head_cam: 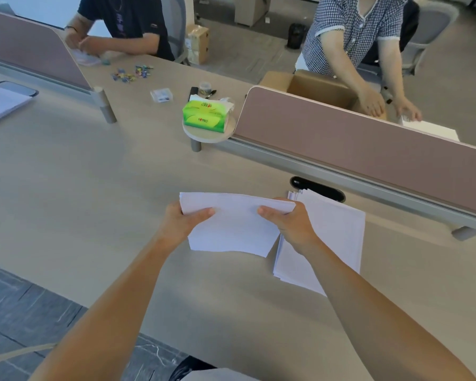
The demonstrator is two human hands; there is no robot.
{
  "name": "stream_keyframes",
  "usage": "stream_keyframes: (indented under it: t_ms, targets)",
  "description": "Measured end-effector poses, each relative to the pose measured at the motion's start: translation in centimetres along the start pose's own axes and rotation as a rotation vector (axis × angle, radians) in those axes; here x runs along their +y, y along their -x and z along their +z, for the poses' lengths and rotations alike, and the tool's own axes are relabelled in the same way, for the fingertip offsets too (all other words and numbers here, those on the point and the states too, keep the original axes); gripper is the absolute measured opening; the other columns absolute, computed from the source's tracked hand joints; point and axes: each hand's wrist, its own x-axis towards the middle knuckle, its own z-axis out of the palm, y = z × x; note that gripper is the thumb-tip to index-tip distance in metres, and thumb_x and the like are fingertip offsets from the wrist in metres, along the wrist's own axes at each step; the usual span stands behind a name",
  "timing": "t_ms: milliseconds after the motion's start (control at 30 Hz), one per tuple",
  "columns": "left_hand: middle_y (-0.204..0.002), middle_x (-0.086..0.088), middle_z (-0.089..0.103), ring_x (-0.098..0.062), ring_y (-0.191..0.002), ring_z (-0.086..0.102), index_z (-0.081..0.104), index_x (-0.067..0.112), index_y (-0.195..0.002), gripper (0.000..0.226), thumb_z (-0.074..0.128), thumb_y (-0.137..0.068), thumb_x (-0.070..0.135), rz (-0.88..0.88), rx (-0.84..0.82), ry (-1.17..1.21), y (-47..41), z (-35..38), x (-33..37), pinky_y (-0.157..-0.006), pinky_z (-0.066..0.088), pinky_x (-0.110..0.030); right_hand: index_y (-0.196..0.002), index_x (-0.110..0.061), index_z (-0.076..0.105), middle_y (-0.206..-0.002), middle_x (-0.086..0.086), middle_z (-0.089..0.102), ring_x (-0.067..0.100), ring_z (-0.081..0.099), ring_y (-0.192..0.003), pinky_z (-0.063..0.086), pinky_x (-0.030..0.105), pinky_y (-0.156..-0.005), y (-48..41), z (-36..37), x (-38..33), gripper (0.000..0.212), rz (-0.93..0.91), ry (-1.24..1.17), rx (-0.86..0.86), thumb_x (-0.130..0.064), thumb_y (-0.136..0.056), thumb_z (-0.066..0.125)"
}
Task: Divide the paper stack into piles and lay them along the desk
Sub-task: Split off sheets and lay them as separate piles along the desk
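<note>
Both hands, the left hand [183, 220] and the right hand [287, 220], pinch a bunch of paper [231, 224] just over the table [94, 188]. One pile [333, 232] already lies beside it. More piles probably remain to lay out.

I see a sheaf [232, 224] over the table [94, 174], my left hand [180, 220] gripping its left edge, my right hand [289, 224] its right. Just right of it a stack [333, 237] lies on the table, far end reaching the cable port [318, 188] before the screen [368, 138]. Behind, tissues [206, 114] sit on a shelf [209, 134] at the screen's left end. Another pile [0, 104] lies far left.
</note>
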Motion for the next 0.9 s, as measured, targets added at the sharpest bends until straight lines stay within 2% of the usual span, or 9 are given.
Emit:
stream_keyframes:
  t_ms: [100,167,233,300,467,567,667,833,900]
  targets:
    - [-0.105,-0.002,0.075,-0.022,-0.1,0.071,0.072,0.017,-0.104,0.048,0.082,-0.063,0.039,0.033,0.0,-0.046,0.3,-1.2,-0.5,-0.092,0.055,-0.048,-0.086,-0.017,0.077,-0.084,-0.005,0.077,0.013,0.073,-0.081,0.055,0.032,-0.077,0.1,-0.8,0.0,0.011,-0.016,0.073,-0.009,-0.013,-0.077,0.082]
    - [-0.106,-0.002,0.075,-0.025,-0.102,0.07,0.073,0.021,-0.102,0.043,0.081,-0.064,0.038,0.061,0.019,-0.074,0.3,-2.1,-0.3,-0.095,0.053,-0.049,-0.085,-0.024,0.078,-0.087,-0.003,0.078,0.02,0.073,-0.085,0.055,0.037,-0.079,-0.2,-1.6,-0.1,0.013,-0.041,0.188,-0.009,-0.026,-0.074,0.084]
    - [-0.102,-0.001,0.076,-0.025,-0.098,0.071,0.076,0.024,-0.094,0.028,0.081,-0.067,0.033,0.094,0.017,-0.084,0.3,-2.7,0.0,-0.095,0.053,-0.05,-0.085,-0.025,0.075,-0.083,-0.004,0.074,0.021,0.069,-0.078,0.051,0.035,-0.071,-0.5,-2.4,-0.4,0.02,-0.075,0.363,-0.029,-0.039,-0.073,0.082]
    - [-0.094,0.001,0.077,-0.021,-0.091,0.071,0.079,0.027,-0.085,0.014,0.08,-0.074,0.019,0.106,0.031,-0.072,0.2,-3.1,0.3,-0.095,0.053,-0.05,-0.084,-0.018,0.072,-0.077,-0.001,0.066,0.015,0.057,-0.068,0.042,0.029,-0.064,-0.8,-3.3,-0.8,0.023,-0.138,0.544,-0.052,-0.04,-0.078,0.078]
    - [-0.093,0.0,0.078,-0.019,-0.089,0.07,0.08,0.026,-0.082,0.019,0.074,-0.082,0.007,0.094,0.057,-0.108,0.4,-3.3,0.8,-0.098,0.051,-0.048,-0.078,-0.019,0.068,-0.069,0.001,0.059,0.015,0.047,-0.056,0.036,0.027,-0.057,-1.1,-4.4,-1.5,0.022,-0.215,0.702,-0.11,-0.04,-0.083,0.074]
    - [-0.099,-0.004,0.077,-0.021,-0.092,0.072,0.078,0.02,-0.09,0.018,0.079,-0.077,0.007,0.075,0.029,-0.083,0.5,-3.3,0.9,-0.097,0.052,-0.048,-0.076,-0.022,0.068,-0.072,0.015,0.061,0.029,0.053,-0.058,0.04,0.032,-0.057,-0.9,-4.2,-1.5,0.021,-0.181,0.68,-0.118,-0.04,-0.083,0.074]
    - [-0.109,-0.003,0.074,-0.023,-0.099,0.071,0.07,0.018,-0.109,0.05,0.085,-0.062,0.026,0.05,-0.048,-0.083,0.5,-2.4,1.3,-0.092,0.054,-0.044,-0.077,-0.005,0.065,-0.075,0.024,0.056,0.033,0.049,-0.061,0.035,0.031,-0.058,-0.6,-3.7,-1.5,0.04,-0.162,0.673,-0.13,-0.043,-0.078,0.078]
    - [-0.106,-0.004,0.075,-0.023,-0.099,0.071,0.069,0.014,-0.109,0.054,0.085,-0.061,0.034,0.059,-0.018,-0.005,0.3,-0.1,1.8,-0.087,0.057,-0.044,-0.074,0.003,0.053,-0.069,0.006,0.038,0.016,0.034,-0.062,0.024,0.031,-0.061,-0.4,-2.9,-2.1,0.063,-0.079,0.669,-0.149,-0.053,-0.066,0.082]
    - [-0.099,0.006,0.075,-0.014,-0.092,0.072,0.069,0.017,-0.107,0.057,0.086,-0.057,0.036,0.042,0.051,0.05,0.2,0.3,1.8,-0.078,0.058,-0.032,-0.073,0.003,0.054,-0.068,0.004,0.038,0.015,0.034,-0.061,0.025,0.031,-0.061,-0.4,-2.7,-2.2,0.061,-0.073,0.676,-0.143,-0.051,-0.067,0.083]
